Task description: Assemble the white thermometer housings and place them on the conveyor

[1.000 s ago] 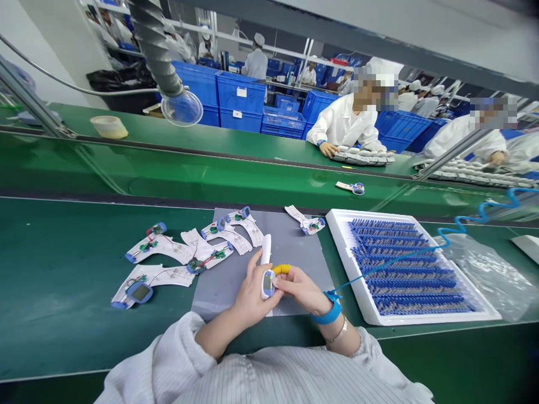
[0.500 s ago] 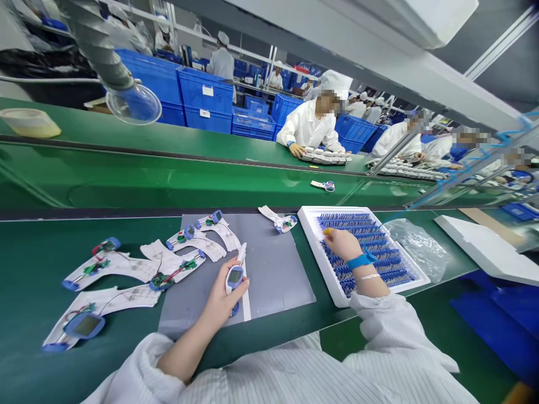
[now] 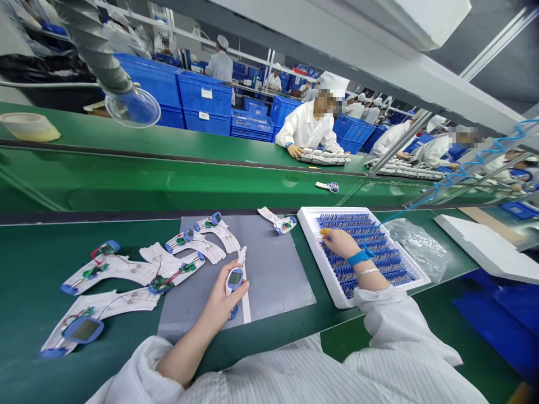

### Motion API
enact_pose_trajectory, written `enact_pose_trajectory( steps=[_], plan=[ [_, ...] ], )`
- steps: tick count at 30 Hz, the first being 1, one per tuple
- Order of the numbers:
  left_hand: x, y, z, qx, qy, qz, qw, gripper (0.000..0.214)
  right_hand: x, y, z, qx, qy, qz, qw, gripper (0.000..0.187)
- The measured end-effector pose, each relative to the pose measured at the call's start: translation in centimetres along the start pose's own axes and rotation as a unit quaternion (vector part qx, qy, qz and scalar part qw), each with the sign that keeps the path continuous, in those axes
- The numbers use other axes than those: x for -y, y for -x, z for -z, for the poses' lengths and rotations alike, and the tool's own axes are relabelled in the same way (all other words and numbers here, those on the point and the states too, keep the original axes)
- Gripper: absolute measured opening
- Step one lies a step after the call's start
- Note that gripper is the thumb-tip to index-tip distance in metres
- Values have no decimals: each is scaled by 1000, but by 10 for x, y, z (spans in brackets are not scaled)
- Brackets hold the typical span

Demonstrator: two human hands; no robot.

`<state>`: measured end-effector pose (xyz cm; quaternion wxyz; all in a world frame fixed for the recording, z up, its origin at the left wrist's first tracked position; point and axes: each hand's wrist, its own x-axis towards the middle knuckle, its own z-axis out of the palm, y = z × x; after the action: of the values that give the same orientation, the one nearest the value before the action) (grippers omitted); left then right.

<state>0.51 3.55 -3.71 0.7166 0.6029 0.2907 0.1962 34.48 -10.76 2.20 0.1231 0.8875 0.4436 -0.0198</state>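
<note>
My left hand [image 3: 221,297] is shut around a white and blue handheld digital device [image 3: 234,280] with a small LCD screen, above a grey mat [image 3: 278,286]. My right hand [image 3: 339,244], wearing a yellow fingertip cot [image 3: 324,230], rests over a white foam tray [image 3: 314,224] packed with rows of small blue parts [image 3: 362,241]. Its fingertips reach the parts, but I cannot tell whether it holds one. To the left lie several opened white housings with green circuit boards and wires [image 3: 109,272], some with blue parts and screens.
A blue strap on my right wrist leads to a coiled blue cord. A plastic bag and white foam sheet lie right of the tray. Beyond a green conveyor, co-workers in white handle items among blue crates.
My right hand has left the device and moved right to the tray. My left hand keeps the device. The view has turned right, and the hands barely moved over the last half second.
</note>
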Motion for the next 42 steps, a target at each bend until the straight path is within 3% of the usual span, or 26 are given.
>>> enact_pose_trajectory(
  steps=[16,30,36,42],
  plan=[
    [-3,0,1,-4,3,28,1000,49,-25,-4,-15,-40,-7,-4,999,29],
    [-2,0,2,-3,-6,25,1000,47,-20,-1,-12,-49,-18,-5,999,31],
    [-3,0,1,0,-7,28,1000,46,-9,1,-4,-20,-47,26,998,40],
    [-3,0,1,6,-4,20,1000,44,3,-2,0,38,-33,41,998,28]
  ],
)
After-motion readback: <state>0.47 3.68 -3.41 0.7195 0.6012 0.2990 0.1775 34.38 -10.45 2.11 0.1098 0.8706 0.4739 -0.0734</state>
